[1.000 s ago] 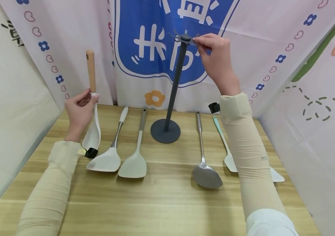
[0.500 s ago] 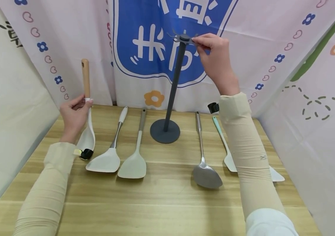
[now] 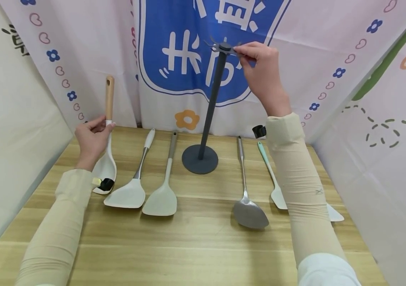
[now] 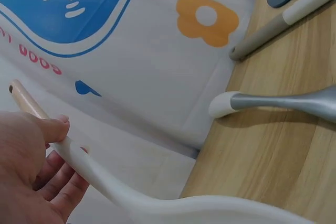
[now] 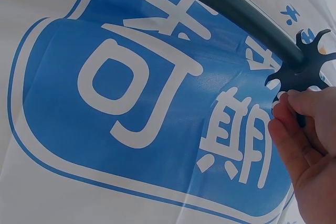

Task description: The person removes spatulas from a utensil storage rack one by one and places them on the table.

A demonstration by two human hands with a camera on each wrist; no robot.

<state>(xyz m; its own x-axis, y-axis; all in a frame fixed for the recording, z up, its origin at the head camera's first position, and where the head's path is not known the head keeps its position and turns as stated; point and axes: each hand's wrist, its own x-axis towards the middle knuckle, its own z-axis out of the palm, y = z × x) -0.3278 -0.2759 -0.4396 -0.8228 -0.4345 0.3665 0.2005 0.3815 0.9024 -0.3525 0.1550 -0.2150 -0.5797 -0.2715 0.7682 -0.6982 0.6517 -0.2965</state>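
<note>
My left hand (image 3: 93,140) pinches a white spatula (image 3: 108,147) with a wooden handle, just below the wood. It stands nearly upright, handle up; the wrist and its black camera partly hide the head. In the left wrist view, the thumb and fingers are around its white neck (image 4: 79,160). My right hand (image 3: 262,71) pinches one hook of the dark grey rack top (image 3: 225,47), which crowns a tall pole on a round base (image 3: 190,159). The right wrist view shows the curved hooks (image 5: 299,72) close up, thumb and fingertips on one of them.
On the wooden table (image 3: 203,254) lie a white spatula with a metal neck (image 3: 129,195), a grey-green spatula (image 3: 161,200), a steel turner (image 3: 250,214) and a small mint-handled spatula (image 3: 278,197). A white tip (image 3: 335,213) shows beside the right sleeve. Printed curtains hang behind.
My left hand has lowered the wooden-handled spatula, moving left and then slightly back right. The right hand keeps its pinch on the rack hook.
</note>
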